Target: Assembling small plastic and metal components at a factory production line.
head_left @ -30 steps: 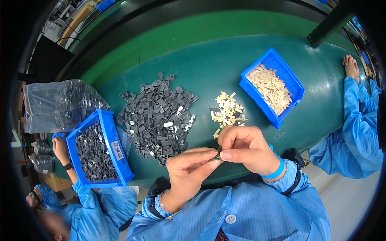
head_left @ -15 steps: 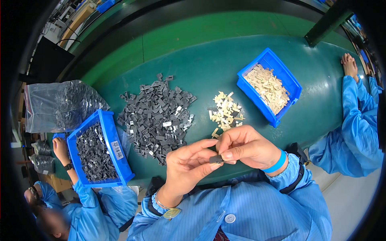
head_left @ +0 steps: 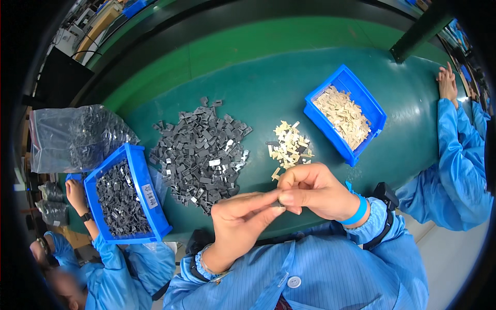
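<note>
In front of my chest, my left hand (head_left: pixel 240 222) and my right hand (head_left: pixel 320 194) meet fingertip to fingertip. My left thumb and fingers are closed on a small dark grey plastic piece, now almost wholly covered by fingers. The right thumb and index finger pinch at the same spot; what they grip is hidden. Just beyond my hands lies a small heap of cream-coloured flat pieces (head_left: pixel 290 142), with a few dark ones among them. To its left spreads a large pile of dark grey plastic pieces (head_left: pixel 201 150).
A blue bin (head_left: pixel 380 121) of cream pieces stands at the right on the green table (head_left: pixel 258 88). Another blue bin (head_left: pixel 138 178) with dark parts is at the left, beside a clear plastic bag (head_left: pixel 77 137). Co-workers in blue sit on both sides; one person's hands (head_left: pixel 447 83) rest at far right.
My fingers have closed in over the dark grey piece, which showed between them before. My right hand has shifted slightly toward the left. The co-worker's hands at right have come apart somewhat.
</note>
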Motion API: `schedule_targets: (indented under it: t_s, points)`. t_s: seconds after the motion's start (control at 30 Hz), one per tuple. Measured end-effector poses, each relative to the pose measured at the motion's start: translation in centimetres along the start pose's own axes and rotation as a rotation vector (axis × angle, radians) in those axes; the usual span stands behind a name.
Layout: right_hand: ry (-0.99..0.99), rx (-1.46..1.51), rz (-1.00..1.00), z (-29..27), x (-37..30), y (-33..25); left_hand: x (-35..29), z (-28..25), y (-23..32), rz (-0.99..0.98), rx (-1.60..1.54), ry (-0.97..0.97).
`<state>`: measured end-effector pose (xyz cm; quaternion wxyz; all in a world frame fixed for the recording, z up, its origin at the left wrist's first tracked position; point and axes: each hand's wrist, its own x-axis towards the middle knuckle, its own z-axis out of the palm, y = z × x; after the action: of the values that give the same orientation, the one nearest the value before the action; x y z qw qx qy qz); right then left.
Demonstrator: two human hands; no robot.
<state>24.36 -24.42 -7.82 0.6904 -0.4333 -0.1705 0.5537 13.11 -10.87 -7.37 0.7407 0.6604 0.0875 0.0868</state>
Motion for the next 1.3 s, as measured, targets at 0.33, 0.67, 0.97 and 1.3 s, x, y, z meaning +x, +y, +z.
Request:
schedule_targets:
  t_s: [0.33,0.67,0.97,1.3]
  points:
    - [0.172,-0.109,-0.389,0.5,0.0,2.3,-0.2,0.2,-0.5,-0.475,-0.951,0.001]
    - [0.071,-0.848,-0.619,-0.9,0.0,0.8,-1.9,-1.2,1.0,-0.390,-0.759,0.028]
    - [0.378,-1.426,-0.598,-2.6,1.0,-0.6,-8.7,-16.3,6.0,0.698,0.513,1.174]
    - [0.299,-1.651,-0.499,-2.8,3.6,1.0,-5.8,-13.0,5.0,0.304,1.297,0.792]
